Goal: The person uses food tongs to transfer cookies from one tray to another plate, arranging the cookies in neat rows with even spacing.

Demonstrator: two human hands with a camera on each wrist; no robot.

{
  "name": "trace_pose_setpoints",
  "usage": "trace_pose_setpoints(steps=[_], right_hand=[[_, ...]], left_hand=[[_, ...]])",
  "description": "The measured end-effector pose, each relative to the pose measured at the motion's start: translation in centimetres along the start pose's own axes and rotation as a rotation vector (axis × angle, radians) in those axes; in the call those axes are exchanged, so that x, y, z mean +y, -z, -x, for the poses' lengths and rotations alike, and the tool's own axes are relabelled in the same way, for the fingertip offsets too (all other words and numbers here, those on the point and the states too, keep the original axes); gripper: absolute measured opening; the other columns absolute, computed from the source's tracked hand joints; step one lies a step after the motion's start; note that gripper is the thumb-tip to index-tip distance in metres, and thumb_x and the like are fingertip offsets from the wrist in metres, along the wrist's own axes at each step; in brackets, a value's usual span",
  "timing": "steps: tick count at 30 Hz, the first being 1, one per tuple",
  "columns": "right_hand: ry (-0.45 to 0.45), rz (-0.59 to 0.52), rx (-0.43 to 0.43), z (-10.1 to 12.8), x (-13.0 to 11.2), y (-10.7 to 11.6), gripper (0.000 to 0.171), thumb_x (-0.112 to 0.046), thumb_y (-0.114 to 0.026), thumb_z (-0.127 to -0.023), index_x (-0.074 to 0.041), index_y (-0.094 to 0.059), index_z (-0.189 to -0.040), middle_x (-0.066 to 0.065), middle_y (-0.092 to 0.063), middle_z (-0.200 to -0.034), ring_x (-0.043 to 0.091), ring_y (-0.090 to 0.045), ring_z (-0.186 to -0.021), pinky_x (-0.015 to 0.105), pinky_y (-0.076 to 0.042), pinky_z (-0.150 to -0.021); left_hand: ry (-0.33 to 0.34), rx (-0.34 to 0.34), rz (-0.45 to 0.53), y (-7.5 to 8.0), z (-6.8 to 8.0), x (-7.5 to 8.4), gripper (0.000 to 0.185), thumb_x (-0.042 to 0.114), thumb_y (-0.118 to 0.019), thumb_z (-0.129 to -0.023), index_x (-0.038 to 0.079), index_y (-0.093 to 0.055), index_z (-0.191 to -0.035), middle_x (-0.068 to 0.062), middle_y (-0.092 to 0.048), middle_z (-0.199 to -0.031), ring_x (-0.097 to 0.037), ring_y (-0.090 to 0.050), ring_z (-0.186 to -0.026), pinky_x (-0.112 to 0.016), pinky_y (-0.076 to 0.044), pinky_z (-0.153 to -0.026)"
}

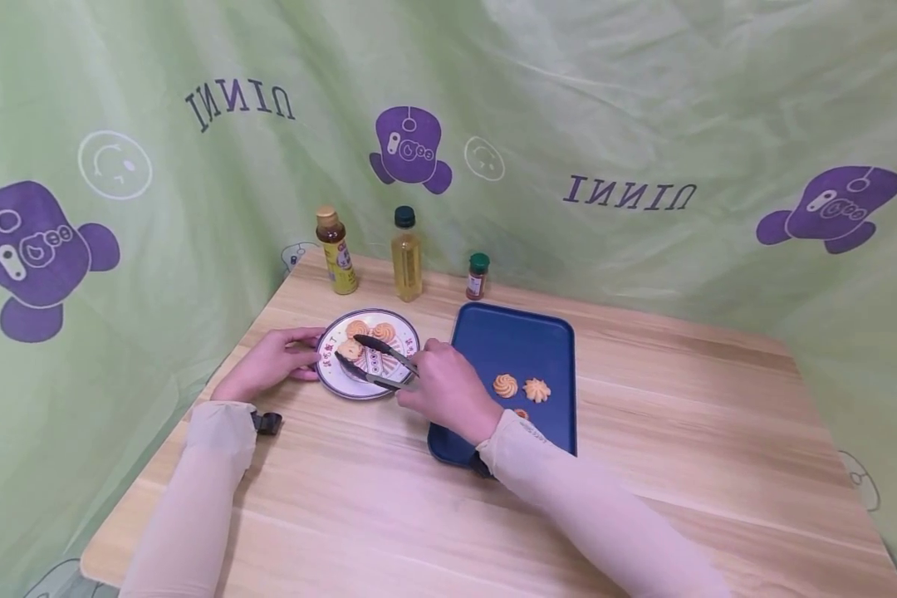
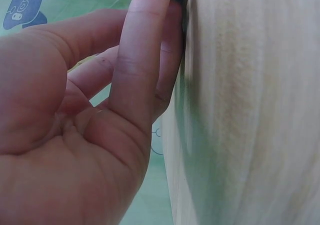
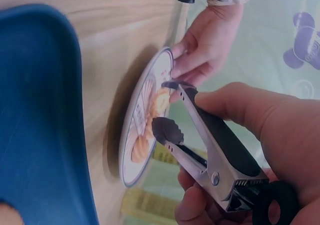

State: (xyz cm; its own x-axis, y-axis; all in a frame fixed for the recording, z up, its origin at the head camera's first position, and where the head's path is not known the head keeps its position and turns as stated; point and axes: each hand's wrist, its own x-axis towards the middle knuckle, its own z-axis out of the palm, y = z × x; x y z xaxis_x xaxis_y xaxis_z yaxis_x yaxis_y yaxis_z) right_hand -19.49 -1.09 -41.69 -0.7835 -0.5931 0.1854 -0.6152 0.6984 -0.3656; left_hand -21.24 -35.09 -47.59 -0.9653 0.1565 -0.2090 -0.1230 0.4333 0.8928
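Observation:
My right hand point(image 1: 452, 390) grips a pair of metal tongs point(image 3: 212, 140) with black grips and dark tips. The tong tips stand apart over a round white plate point(image 1: 344, 384), one on either side of a piped cookie point(image 1: 350, 350). Two more cookies lie on the plate, a swirled cookie point(image 1: 358, 328) and another cookie point(image 1: 383, 331) beside it. At the plate's left rim my left hand point(image 1: 272, 363) holds the edge with thumb and fingers. In the left wrist view the fingers point(image 2: 142, 50) converge at the rim, and most of the plate is hidden there.
A blue tray point(image 1: 512, 332) lies right of the plate, carrying a swirl cookie point(image 1: 505, 385), a star-shaped cookie point(image 1: 536, 390) and one partly covered by my right arm. Behind stand a brown sauce bottle point(image 1: 338, 257), a yellow oil bottle point(image 1: 407, 257) and a green-capped jar point(image 1: 477, 278).

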Motion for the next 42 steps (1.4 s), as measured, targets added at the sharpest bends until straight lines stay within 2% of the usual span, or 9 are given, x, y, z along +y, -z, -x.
trace_pose_setpoints(steps=[6,13,27,33,38,42], right_hand=[[-0.033,0.034,0.006,-0.5,-0.9,-0.8,0.033,-0.03,-0.092,-0.089,-0.001,-0.081,-0.101,0.012,-0.073,-0.102,0.025,-0.068,-0.089,0.041,-0.065,-0.07],[-0.055,0.029,-0.009,-0.9,-1.3,-1.2,0.035,-0.031,-0.092,-0.09,-0.001,-0.082,-0.105,0.013,-0.074,-0.107,0.025,-0.068,-0.092,0.042,-0.066,-0.072],[-0.061,0.034,0.001,-0.8,-1.2,-1.5,0.036,-0.033,-0.092,-0.089,-0.002,-0.082,-0.104,0.013,-0.074,-0.108,0.022,-0.067,-0.09,0.038,-0.064,-0.07],[-0.045,0.018,-0.006,0.1,-0.9,-0.8,0.038,-0.031,-0.091,-0.09,0.0,-0.083,-0.108,0.012,-0.072,-0.103,0.023,-0.066,-0.088,0.04,-0.065,-0.073],[-0.046,-0.02,0.003,1.4,-0.2,0.3,0.034,-0.029,-0.091,-0.088,0.0,-0.082,-0.103,0.007,-0.066,-0.092,0.023,-0.059,-0.083,0.037,-0.056,-0.068],[-0.069,-0.042,0.005,2.8,0.7,1.1,0.033,-0.028,-0.091,-0.088,0.001,-0.081,-0.103,0.006,-0.064,-0.09,0.023,-0.057,-0.082,0.034,-0.053,-0.067]], left_hand=[[-0.008,-0.009,0.004,-0.1,0.0,0.0,0.063,0.0,-0.062,-0.111,-0.007,-0.038,-0.17,-0.04,-0.046,-0.167,-0.021,-0.08,-0.112,-0.031,-0.074,-0.092],[0.002,-0.007,0.001,0.0,0.1,0.1,0.062,0.0,-0.061,-0.112,-0.007,-0.038,-0.17,-0.04,-0.045,-0.167,-0.017,-0.08,-0.104,-0.03,-0.074,-0.091],[0.008,-0.015,0.024,0.2,-0.1,-0.1,0.063,-0.001,-0.06,-0.112,-0.008,-0.037,-0.17,-0.04,-0.044,-0.168,-0.016,-0.08,-0.105,-0.03,-0.074,-0.09],[0.004,-0.013,0.034,0.1,0.0,-0.1,0.062,-0.001,-0.06,-0.112,-0.008,-0.037,-0.17,-0.04,-0.044,-0.168,-0.016,-0.079,-0.105,-0.031,-0.074,-0.091],[0.003,-0.012,0.037,0.1,0.1,-0.1,0.063,-0.002,-0.061,-0.112,-0.008,-0.037,-0.169,-0.041,-0.043,-0.168,-0.014,-0.079,-0.102,-0.031,-0.074,-0.091],[0.0,-0.013,0.023,0.1,0.0,-0.1,0.064,-0.002,-0.062,-0.111,-0.008,-0.037,-0.169,-0.041,-0.044,-0.167,-0.011,-0.079,-0.099,-0.03,-0.074,-0.09]])
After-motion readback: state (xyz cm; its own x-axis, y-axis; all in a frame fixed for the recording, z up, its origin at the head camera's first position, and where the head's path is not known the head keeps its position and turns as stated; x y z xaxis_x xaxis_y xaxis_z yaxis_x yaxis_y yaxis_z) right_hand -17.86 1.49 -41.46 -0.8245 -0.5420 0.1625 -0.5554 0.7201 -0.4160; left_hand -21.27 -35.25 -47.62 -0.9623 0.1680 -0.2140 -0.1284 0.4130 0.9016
